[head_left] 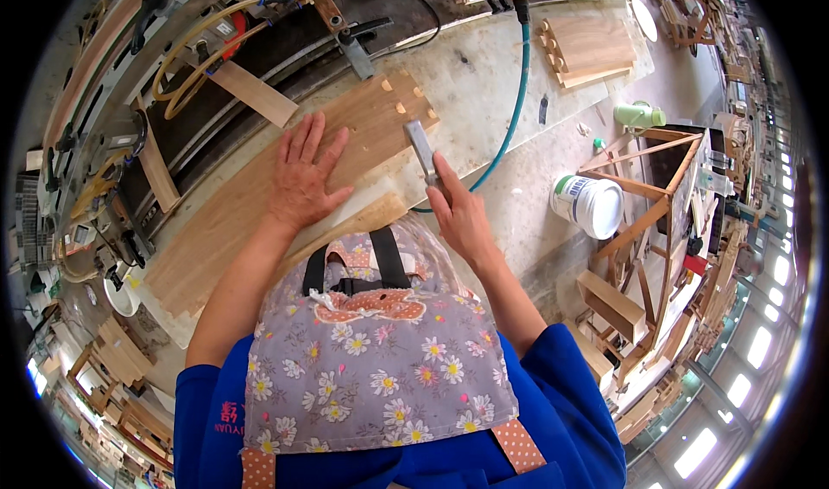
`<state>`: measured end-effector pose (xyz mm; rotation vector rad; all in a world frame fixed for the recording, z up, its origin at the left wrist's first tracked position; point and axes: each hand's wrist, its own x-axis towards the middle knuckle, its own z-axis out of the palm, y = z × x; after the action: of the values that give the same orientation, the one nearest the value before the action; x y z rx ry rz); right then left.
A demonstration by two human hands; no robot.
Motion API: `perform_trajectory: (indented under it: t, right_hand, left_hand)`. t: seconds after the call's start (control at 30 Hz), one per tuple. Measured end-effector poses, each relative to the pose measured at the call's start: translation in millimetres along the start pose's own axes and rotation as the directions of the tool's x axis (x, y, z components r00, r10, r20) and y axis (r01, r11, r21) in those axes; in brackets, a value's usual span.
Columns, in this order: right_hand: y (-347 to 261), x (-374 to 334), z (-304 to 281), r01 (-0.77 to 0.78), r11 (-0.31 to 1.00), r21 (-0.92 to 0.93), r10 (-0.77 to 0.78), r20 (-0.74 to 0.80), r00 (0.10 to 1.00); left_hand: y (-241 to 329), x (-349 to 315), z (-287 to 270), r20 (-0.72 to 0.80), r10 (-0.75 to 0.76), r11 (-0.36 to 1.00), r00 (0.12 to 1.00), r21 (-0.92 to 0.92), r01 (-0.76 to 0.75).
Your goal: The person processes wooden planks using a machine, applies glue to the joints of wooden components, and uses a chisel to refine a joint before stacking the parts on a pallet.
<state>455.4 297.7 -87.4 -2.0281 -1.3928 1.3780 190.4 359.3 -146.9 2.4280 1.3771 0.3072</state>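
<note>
On the bench (484, 100), the board (246, 204) lies left of the right hand (458, 213), clamped on a metal bar (420, 151); long axis runs near-left to far-right, spread left hand (309, 174) nearer, resting on it.

Near upper centre, a hand could pass over the pale tabletop (475, 92) between the wooden board (237, 221) and the teal hose (522, 83). The hose bars a low sweep toward the stacked panels (596, 44) at upper right. Toward upper left, a metal bar (355, 56) and wooden strip (253, 94) crowd the board's far edge.
</note>
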Motion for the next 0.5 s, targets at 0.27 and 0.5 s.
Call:
perform_trajectory:
  t: [0.27, 0.5]
  right_hand:
    - [13.0, 2.6, -4.1, -0.017, 0.996, 0.089, 0.017, 0.004, 1.000]
    - [0.0, -2.5, -16.4, -0.149, 0.977, 0.152, 0.134, 0.104, 0.986]
  left_hand:
    - [1.6, -0.5, 0.8, -0.004, -0.010, 1.000, 1.000, -0.001, 0.010]
    - [0.6, -1.4, 2.0, -0.003, -0.013, 1.000, 1.000, 0.013, 0.013]
